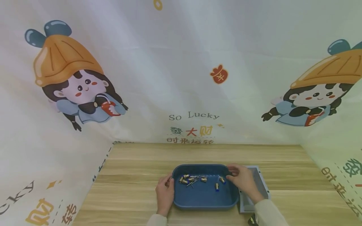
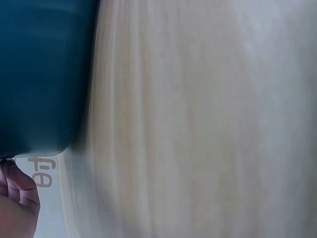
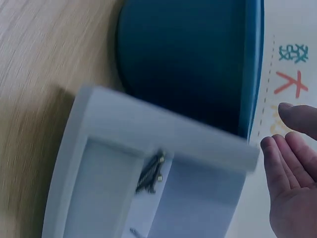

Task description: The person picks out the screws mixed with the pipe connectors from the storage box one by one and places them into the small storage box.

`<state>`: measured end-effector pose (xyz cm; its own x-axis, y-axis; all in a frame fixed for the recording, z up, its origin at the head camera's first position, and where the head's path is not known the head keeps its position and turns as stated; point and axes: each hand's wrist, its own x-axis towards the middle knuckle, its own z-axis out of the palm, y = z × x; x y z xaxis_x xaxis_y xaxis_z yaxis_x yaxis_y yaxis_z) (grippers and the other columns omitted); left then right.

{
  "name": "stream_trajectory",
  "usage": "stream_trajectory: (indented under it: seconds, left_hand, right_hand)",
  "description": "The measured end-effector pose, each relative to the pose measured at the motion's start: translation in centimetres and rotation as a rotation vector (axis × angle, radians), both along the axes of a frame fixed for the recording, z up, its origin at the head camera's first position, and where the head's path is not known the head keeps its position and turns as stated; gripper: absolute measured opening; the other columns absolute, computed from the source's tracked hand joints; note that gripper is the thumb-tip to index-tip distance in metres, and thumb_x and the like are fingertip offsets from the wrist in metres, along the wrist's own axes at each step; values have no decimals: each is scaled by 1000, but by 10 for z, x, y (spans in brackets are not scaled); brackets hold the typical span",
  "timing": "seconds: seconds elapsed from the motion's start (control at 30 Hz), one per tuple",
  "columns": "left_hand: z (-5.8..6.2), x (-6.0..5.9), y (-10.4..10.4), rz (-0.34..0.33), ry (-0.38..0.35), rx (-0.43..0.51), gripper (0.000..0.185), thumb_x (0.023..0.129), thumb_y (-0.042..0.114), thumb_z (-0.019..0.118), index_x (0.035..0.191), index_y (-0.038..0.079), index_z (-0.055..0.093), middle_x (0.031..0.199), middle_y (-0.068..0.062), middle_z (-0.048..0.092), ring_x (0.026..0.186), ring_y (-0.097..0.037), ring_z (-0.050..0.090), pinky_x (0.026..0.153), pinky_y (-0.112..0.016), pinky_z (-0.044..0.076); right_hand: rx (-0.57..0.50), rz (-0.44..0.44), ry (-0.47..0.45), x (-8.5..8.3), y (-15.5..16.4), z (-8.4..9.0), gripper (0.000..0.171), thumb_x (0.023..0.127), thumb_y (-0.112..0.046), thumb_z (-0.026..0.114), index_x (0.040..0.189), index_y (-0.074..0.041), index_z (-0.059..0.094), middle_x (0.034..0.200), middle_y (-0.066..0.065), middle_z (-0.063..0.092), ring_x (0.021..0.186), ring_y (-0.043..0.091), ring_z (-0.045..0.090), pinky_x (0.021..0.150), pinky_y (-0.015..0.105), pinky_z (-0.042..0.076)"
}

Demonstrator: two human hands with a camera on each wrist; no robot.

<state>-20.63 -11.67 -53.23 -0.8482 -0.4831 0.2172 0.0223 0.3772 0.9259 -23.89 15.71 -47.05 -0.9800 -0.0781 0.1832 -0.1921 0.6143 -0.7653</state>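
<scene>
Your left hand gripped the blue tray's left rim near the surface's front edge. Your right hand, fingers loosely open, touched its right rim beside the grey box.

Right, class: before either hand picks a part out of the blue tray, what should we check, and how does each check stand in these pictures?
1. Blue tray flat on the wooden table: ok.
2. Left hand at the tray's left rim, steadying it: ok, though grip on the rim cannot tell.
3. Right hand empty, fingers relaxed at the right rim: ok.
4. Small metal parts lie loose in the tray, within reach: ok.
5. Grey box beside the tray, open on top: ok.
6. Dark screw-like piece in the grey box; what it is: cannot tell, blurred.
</scene>
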Motion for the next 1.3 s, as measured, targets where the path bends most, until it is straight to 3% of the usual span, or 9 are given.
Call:
stream_trajectory:
  seconds: [0.7, 1.3]
  left_hand:
    - [-1, 0, -2, -6, -7, 11, 21, 85, -4, 63, 105, -4, 69, 84, -8, 62, 74, -11, 55, 64, -18, 46]
    - [-1, 1, -2, -18, 3, -7, 20, 86, -1, 63, 105, -3, 69, 86, -6, 61, 74, -8, 53, 65, -19, 46]
  right_hand:
    - [43, 108, 19, -14, -46, -27, 29, 72, 8, 73, 100, 5, 67, 93, 17, 69, 84, 29, 67, 75, 38, 55]
    - [179, 70, -43, -27, -62, -44, 22, 70, 4, 75, 92, 1, 70, 86, 12, 70, 78, 22, 67, 70, 35, 55]
